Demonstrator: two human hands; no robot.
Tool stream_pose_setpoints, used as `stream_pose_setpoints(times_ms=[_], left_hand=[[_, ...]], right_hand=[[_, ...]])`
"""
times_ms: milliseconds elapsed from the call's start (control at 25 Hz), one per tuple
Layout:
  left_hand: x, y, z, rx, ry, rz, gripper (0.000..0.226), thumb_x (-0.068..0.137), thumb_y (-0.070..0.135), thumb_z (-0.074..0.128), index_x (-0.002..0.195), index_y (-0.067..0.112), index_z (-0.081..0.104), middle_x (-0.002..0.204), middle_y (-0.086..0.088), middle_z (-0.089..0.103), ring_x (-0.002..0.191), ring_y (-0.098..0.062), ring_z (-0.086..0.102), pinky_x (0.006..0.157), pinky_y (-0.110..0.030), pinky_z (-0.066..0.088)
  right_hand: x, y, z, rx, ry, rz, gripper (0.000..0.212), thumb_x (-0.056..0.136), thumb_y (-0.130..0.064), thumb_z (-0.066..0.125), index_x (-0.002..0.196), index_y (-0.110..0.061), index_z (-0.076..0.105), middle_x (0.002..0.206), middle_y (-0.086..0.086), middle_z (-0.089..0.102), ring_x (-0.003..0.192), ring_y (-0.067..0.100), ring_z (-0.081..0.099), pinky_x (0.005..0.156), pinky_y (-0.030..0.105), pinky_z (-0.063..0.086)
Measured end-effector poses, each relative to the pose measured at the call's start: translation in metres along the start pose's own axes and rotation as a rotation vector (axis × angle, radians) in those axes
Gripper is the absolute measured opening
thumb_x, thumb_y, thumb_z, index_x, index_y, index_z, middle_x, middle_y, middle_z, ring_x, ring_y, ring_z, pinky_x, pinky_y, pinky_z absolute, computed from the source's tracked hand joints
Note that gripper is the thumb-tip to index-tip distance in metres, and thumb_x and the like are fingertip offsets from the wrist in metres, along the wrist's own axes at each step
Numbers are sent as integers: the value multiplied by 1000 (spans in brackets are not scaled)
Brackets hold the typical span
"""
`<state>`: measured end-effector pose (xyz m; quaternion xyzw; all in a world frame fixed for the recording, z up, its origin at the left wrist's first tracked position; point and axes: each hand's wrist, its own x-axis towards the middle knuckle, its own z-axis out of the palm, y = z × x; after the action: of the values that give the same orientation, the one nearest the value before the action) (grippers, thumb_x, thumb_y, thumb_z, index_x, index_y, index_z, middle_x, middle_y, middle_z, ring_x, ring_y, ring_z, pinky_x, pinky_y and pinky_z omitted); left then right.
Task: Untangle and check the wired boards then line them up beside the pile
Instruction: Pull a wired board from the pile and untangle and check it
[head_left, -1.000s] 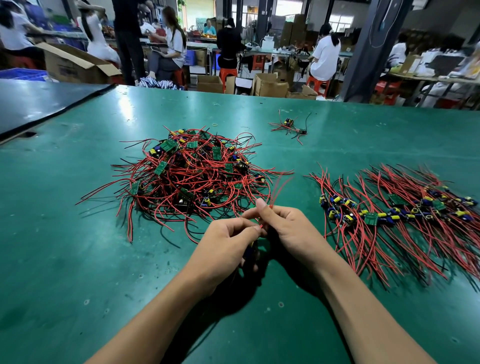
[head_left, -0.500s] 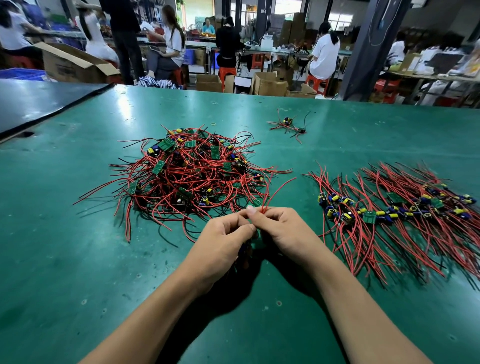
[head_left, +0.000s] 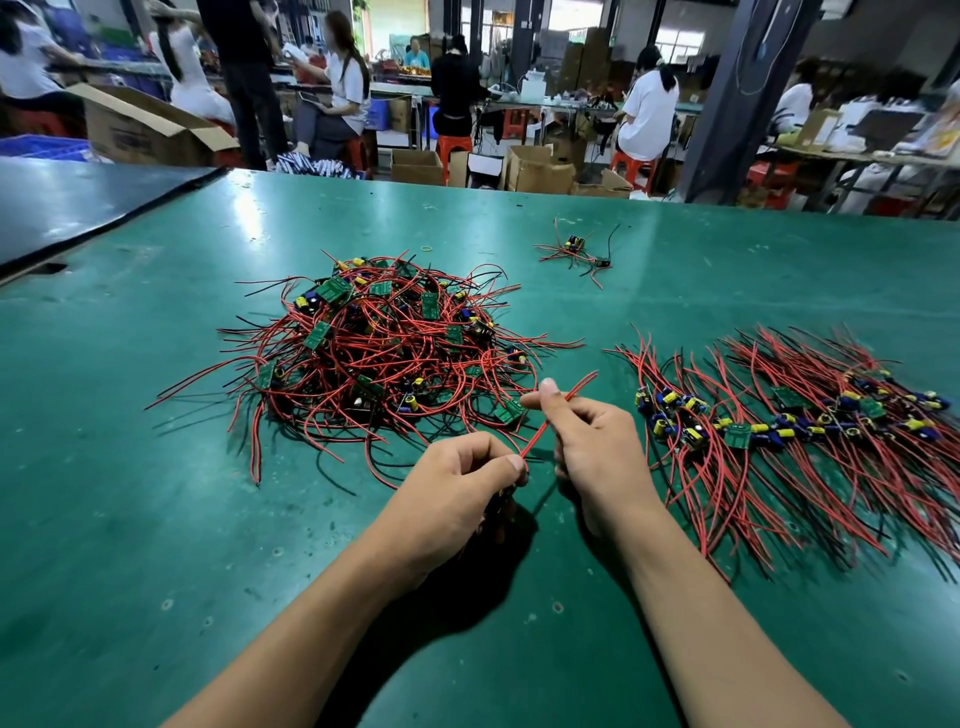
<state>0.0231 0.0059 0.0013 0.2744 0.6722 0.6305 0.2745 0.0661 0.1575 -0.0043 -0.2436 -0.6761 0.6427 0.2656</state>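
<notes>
In the head view, you are holding both hands low over the green table (head_left: 156, 519), just in front of the tangled pile (head_left: 384, 353). Half a second ago your hands were pressed together, thumb tips meeting. Now they are standing apart, and a red wire (head_left: 540, 432) is running taut between them.

Your left hand (head_left: 457, 483) is curling its fingers in, with the thumb clamping the near end of the wire against the forefinger. Something dark is showing beneath those fingers, but it is too hidden to tell whether it is the board.

Your right hand (head_left: 597, 452) has moved up and to the right. Its thumb and forefinger are pinching the wire further along, and its other fingers are curling loosely behind. The free end of the wire is sticking out past that pinch, pointing up and right above the table.

The pile is sitting where it sat before, red and black leads looping over small green boards. To your right, the lined-up row (head_left: 789, 421) is lying flat, boards in a band and leads fanning toward you and away. It is unchanged.

Further back, a stray board (head_left: 574, 247) with its leads is lying alone, well apart from both.
</notes>
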Motion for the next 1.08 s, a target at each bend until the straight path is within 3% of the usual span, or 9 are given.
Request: stream_pose_setpoints(times_ms=[200, 360, 480, 800, 960, 1080], left_hand=[[-2, 3, -1, 36, -36, -16, 23, 95, 17, 58, 73, 14, 63, 54, -1, 57, 44, -19, 51, 48, -27, 37], [-4, 6, -2, 12, -40, -23, 22, 95, 15, 58, 75, 11, 64, 55, -4, 57, 45, -21, 52, 51, -28, 38], [-6, 7, -2, 32, -52, -22, 20, 95, 15, 58, 77, 10, 64, 56, -4, 58, 45, -20, 52, 51, -27, 38], [-6, 8, -3, 11, -53, -16, 18, 93, 12, 61, 77, 7, 68, 57, -10, 58, 46, -23, 50, 48, -27, 38], [-6, 7, -4, -24, -37, -16, 20, 92, 11, 61, 75, 9, 70, 53, -6, 56, 42, -21, 51, 43, -23, 39], [-5, 7, -3, -91, 11, -14, 24, 93, 11, 60, 72, 12, 71, 53, -5, 56, 42, -19, 52, 43, -23, 42]], right_hand=[[6, -4, -10, 105, 52, 20, 37, 100, -41, 58, 84, -14, 78, 49, -9, 26, 38, 6, 21, 38, 19, 21], [6, -17, -11, 456, -80, 299, 50, 104, -42, 47, 71, -9, 66, 50, -7, 32, 34, 4, 20, 32, 17, 16], [6, -27, -21, 685, -162, 465, 50, 100, -33, 52, 55, -12, 57, 49, -5, 32, 30, 5, 19, 31, 18, 13], [3, -28, -24, 614, -281, 462, 43, 93, -30, 58, 56, -13, 44, 49, -4, 25, 31, 6, 17, 32, 18, 12], [4, -25, -25, 629, -276, 480, 41, 91, -40, 62, 60, -13, 62, 51, -6, 26, 33, 4, 20, 31, 16, 16], [2, -22, -19, 563, -366, 449, 43, 79, -53, 68, 88, -11, 73, 59, -6, 28, 36, 2, 23, 34, 15, 19]])
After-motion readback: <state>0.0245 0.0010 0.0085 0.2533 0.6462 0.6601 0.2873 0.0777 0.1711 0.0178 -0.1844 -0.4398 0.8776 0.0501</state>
